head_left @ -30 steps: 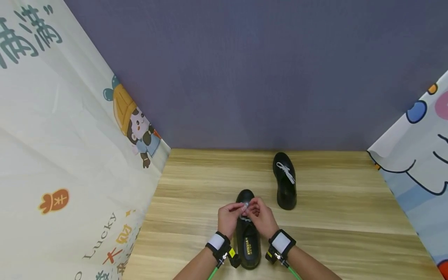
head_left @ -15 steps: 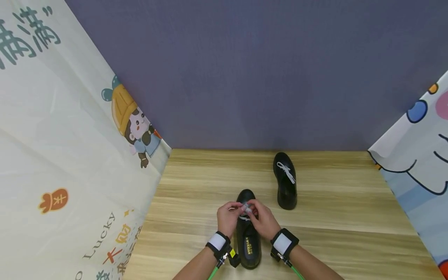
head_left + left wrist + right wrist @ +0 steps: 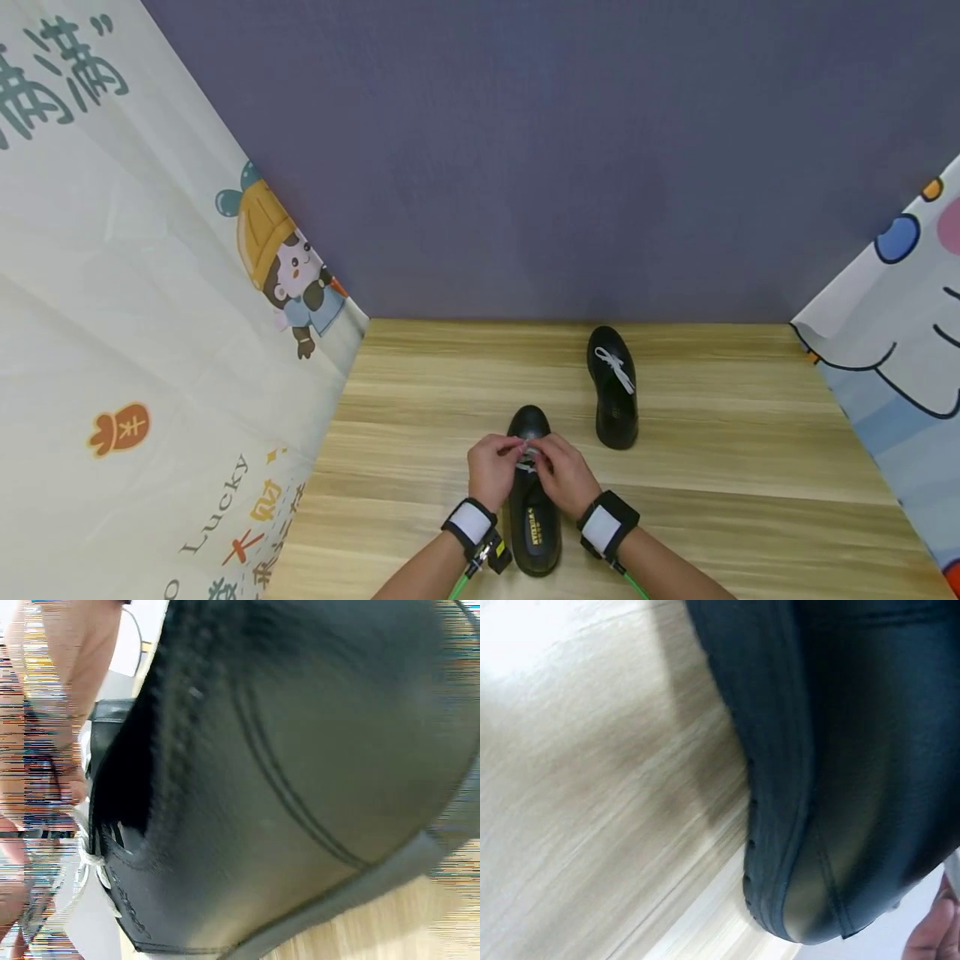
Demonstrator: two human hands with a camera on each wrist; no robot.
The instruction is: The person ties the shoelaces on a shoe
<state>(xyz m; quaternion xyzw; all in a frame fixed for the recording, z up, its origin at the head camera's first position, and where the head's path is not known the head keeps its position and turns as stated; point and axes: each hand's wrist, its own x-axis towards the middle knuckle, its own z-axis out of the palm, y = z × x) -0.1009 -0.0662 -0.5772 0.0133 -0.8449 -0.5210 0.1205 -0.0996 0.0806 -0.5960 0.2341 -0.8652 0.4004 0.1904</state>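
A black lace-up shoe [image 3: 536, 554] stands on the wood-patterned surface, toe pointing away, gold lettering on its insole. Its white shoelace [image 3: 527, 467] crosses the upper, also seen as a white shoelace [image 3: 91, 859] in the left wrist view. My left hand [image 3: 492, 473], over the shoe's left side, pinches the lace between thumb and fingertips. From the right, my right hand [image 3: 567, 477] pinches the lace too, its fingertips almost meeting the left ones. The fingers partly hide the lace. In the right wrist view, fingers [image 3: 935, 930] show past the shoe's dark side.
A second black shoe [image 3: 618, 421] stands farther back to the right, its white lace [image 3: 614, 370] tied in a bow. Behind the wooden surface [image 3: 720, 433] rises a dark blue-grey panel [image 3: 525, 167]. Printed white cloths hang at the left [image 3: 165, 275] and right.
Both hands stay over the same shoe with small finger movements. Pale lace spread between the fingertips half a second ago; now less of it shows there. The second shoe stays put.
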